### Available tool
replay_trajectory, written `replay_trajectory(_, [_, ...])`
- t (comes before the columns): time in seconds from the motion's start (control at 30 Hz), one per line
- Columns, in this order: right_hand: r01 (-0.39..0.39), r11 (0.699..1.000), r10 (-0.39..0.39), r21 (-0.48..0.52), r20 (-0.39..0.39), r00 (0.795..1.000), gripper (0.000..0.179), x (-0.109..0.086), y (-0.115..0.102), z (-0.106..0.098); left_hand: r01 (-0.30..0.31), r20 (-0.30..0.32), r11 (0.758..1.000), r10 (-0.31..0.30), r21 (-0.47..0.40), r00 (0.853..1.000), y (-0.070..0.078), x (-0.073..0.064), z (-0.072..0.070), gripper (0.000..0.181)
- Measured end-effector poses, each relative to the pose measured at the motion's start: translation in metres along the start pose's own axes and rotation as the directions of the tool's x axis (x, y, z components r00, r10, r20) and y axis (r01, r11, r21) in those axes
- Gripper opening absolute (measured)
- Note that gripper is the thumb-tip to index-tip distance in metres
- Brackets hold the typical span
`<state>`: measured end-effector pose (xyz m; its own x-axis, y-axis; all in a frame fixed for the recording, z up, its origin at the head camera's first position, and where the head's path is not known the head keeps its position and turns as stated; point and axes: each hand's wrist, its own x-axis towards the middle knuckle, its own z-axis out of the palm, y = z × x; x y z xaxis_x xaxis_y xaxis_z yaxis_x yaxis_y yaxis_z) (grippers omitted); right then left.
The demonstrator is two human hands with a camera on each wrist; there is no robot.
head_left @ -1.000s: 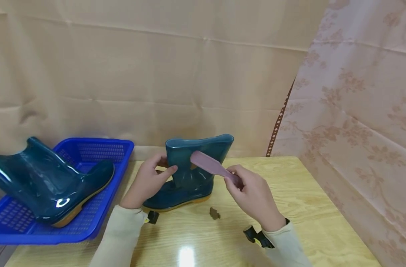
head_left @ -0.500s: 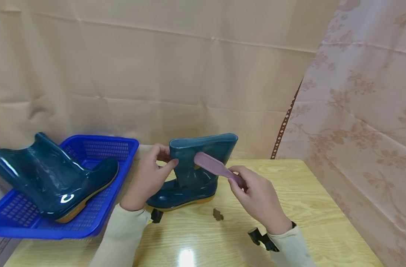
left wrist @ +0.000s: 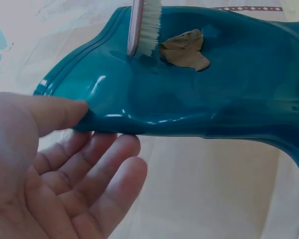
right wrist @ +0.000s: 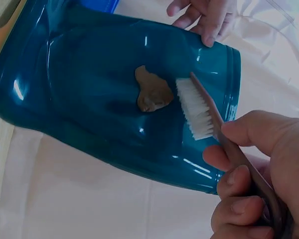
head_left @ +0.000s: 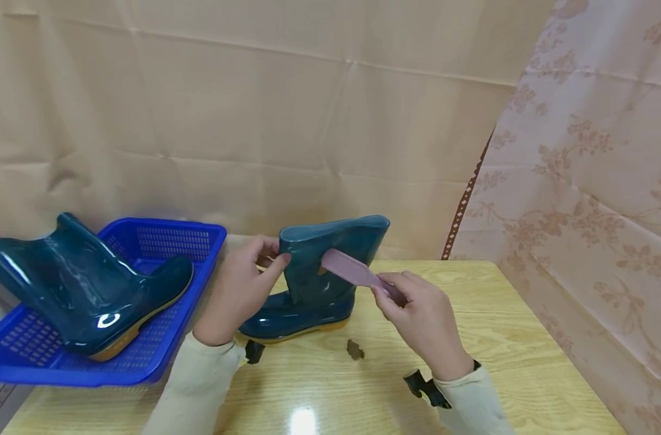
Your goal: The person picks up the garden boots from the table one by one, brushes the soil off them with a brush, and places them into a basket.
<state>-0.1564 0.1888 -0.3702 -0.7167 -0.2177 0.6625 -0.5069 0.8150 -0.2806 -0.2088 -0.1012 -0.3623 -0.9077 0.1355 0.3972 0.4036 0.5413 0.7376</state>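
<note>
A dark teal rain boot (head_left: pixel 311 293) stands on the table, toe to the left. My left hand (head_left: pixel 240 287) holds the top edge of its shaft, thumb on the near face and fingers behind. In my right hand (head_left: pixel 425 317) is the handle of a mauve brush (head_left: pixel 345 267) with white bristles (right wrist: pixel 193 109) facing the shaft. A brown, mud-like patch (right wrist: pixel 153 92) sticks to the shaft. The bristles are right beside this patch, on the side towards the boot's opening; whether they touch the boot is hard to tell.
At the left, a blue plastic basket (head_left: pixel 164 356) holds a second teal boot (head_left: pixel 99 290) lying tilted over its rim. A brown clump (head_left: pixel 354 349) lies on the wooden table (head_left: pixel 504 356) in front of the standing boot. Beige cloth (head_left: pixel 254 121) hangs behind.
The boot's shaft has leaned slightly right, and the brush has shifted slightly right with it. Both hands keep their holds. The head view has also moved a little.
</note>
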Motion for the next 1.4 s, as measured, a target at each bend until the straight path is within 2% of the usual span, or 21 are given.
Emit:
replay_trajectory(0.1, [-0.031,0.999,0.031,0.012,0.025,0.999,0.014,0.0008,-0.0009,-0.0003,0.002,0.031,1.0,-0.003,0.031,1.0,0.0016,0.0001,-0.0002,0.024])
replay_trajectory(0.23, [-0.087,0.995,0.083,0.052,0.062,0.995,0.019,0.0016,-0.002,-0.0008,0.036,0.092,0.998,-0.041,0.06,0.995,0.0028,0.0002,-0.0005,0.031])
replay_trajectory(0.37, [-0.093,0.993,0.088,0.077,0.07,0.994,0.021,0.0014,-0.0025,0.0,0.054,0.138,0.996,-0.063,0.07,0.988,0.002,0.0006,0.0005,0.034])
replay_trajectory(0.43, [-0.078,0.994,0.073,0.075,0.068,0.995,0.018,0.0011,-0.0023,0.0005,0.047,0.129,0.996,-0.056,0.072,0.99,0.0014,0.0006,0.0014,0.032])
replay_trajectory(0.53, [-0.063,0.996,0.059,0.059,0.068,0.996,0.016,0.0009,-0.0019,0.0004,0.031,0.076,0.997,-0.037,0.076,0.996,0.0014,0.0001,0.0032,0.026])
replay_trajectory(0.67, [-0.088,0.996,0.088,0.01,0.044,0.995,0.017,0.0009,-0.0014,-0.0007,0.043,0.02,0.997,-0.044,0.056,0.999,0.0019,0.0,0.0067,0.03])
replay_trajectory(0.87, [-0.145,0.989,0.145,-0.03,0.02,0.989,0.022,0.0014,-0.0003,0.0001,0.105,0.024,0.994,-0.105,0.008,0.994,0.0007,0.0003,0.0068,0.035])
replay_trajectory(0.97, [-0.164,0.986,0.166,-0.039,0.025,0.986,0.022,0.002,-0.0001,0.0004,0.102,0.019,0.995,-0.102,-0.008,0.995,0.0003,0.0003,0.0045,0.031])
replay_trajectory(1.07, [-0.17,0.985,0.171,-0.021,0.063,0.983,0.021,0.0018,-0.0008,0.0001,0.083,0.0,0.997,-0.083,0.001,0.997,0.0006,0.0002,0.003,0.026])
replay_trajectory(1.23, [-0.081,0.997,0.078,0.015,0.142,0.987,0.024,0.0012,-0.0022,0.002,0.056,-0.008,0.998,-0.056,0.03,0.998,0.002,0.0004,0.0016,0.02])
replay_trajectory(1.4, [-0.005,1.0,0.001,0.031,0.133,0.991,0.028,0.0009,-0.002,0.0058,0.03,-0.003,0.998,-0.03,0.047,1.0,0.0036,0.0003,0.001,0.016])
